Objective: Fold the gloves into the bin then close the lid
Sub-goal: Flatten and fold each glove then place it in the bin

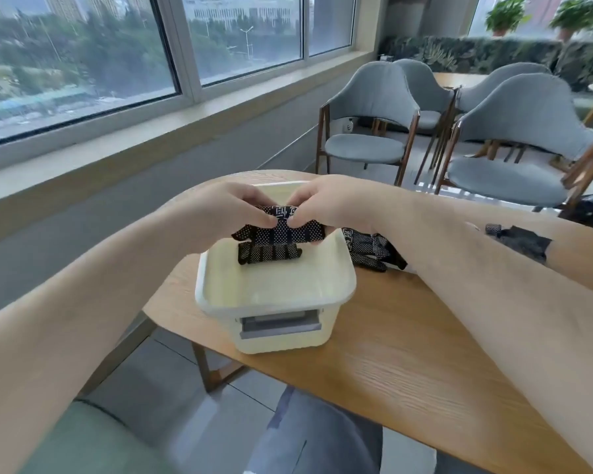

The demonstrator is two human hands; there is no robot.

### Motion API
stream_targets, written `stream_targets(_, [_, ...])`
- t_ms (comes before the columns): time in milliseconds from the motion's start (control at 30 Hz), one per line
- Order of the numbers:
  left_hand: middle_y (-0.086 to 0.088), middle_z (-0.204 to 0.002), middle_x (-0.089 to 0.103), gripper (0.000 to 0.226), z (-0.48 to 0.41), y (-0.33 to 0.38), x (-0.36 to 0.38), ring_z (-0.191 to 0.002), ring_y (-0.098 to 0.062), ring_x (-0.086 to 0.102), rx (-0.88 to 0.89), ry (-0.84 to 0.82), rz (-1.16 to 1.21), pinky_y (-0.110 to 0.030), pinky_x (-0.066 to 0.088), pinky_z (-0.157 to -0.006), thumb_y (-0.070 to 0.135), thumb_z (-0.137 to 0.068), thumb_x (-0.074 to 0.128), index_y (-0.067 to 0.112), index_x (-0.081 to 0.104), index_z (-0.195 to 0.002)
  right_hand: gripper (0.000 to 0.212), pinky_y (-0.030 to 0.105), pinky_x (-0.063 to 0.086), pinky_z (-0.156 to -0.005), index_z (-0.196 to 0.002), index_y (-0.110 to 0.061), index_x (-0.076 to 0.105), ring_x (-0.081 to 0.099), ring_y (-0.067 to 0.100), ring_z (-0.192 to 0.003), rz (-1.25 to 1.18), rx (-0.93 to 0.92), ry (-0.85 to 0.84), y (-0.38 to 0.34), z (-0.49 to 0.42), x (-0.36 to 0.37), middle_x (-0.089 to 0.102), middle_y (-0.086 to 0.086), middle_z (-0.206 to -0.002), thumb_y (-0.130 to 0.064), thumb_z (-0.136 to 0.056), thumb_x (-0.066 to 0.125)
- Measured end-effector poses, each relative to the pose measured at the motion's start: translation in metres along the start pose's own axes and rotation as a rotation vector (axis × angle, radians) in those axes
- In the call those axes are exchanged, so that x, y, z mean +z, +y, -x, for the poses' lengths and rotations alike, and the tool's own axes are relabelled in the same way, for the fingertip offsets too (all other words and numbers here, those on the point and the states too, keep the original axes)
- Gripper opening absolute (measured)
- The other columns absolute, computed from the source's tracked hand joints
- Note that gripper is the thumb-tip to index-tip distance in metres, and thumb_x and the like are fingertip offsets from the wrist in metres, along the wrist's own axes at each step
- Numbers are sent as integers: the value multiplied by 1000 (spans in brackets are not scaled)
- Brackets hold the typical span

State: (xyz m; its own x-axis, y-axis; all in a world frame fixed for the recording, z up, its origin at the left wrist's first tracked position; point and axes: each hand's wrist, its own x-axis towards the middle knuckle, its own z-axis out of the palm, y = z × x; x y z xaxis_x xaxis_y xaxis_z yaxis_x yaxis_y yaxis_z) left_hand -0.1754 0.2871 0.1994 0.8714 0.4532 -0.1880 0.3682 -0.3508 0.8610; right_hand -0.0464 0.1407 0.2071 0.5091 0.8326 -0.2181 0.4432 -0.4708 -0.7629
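Over the bin (274, 301): both hands are holding the held glove (283, 232), folded, just above the open top. The left hand (231, 213) and the right hand (332, 203) are each pinching its upper edge, thumbs nearly meeting.
Inside the bin: a stowed glove (269, 253), also folded, is lying on the bottom, right under the held one.
Beside the bin, on the bench (425, 354): loose gloves (374, 249) are lying unfolded just by the right wall; I cannot tell how many.
Farther right: a dark scrap (517, 242) is lying by the right forearm, possibly one more glove, but too blurred to say.
Lid: it is not showing anywhere from where I am looking.
Progress: I am judging this as the early-to-middle stretch, with one glove in, a second going in, and the loose ones and the lid remaining.
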Motion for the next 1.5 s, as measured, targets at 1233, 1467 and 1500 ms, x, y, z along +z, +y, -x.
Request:
stream_targets(1233, [1, -76, 73, 20, -120, -50, 20, -59, -11, 65, -197, -334, -1144, -23, 53, -60, 22, -96, 61, 10, 66, -80, 33, 29, 55, -72, -133, -18, 64, 68, 15, -90, 894, 169, -462, 16, -130, 57, 69, -1, -102, -19, -99, 62])
stream_targets(1467, [-8, -100, 76, 25, -93, 24, 11, -96, -25, 73, 30, 9, -919, -40, 58, -91, 17, -96, 51, 5, 72, -103, 32, 39, 53, -93, -115, -23, 73, 63, 29, -109, 864, -56, 189, -18, -71, -26, 68, 1, -116, -10, -93, 52])
stream_targets(1500, [-10, -98, 76, 25, -91, 32, 16, -95, -27, 73, 89, 55, -905, -40, 58, -89, 16, -94, 51, 3, 72, -100, 33, 38, 53, -90, -111, -24, 73, 63, 29, -106, 846, -37, 229, -14, -63, -33, 69, 0, -113, -9, -91, 50])
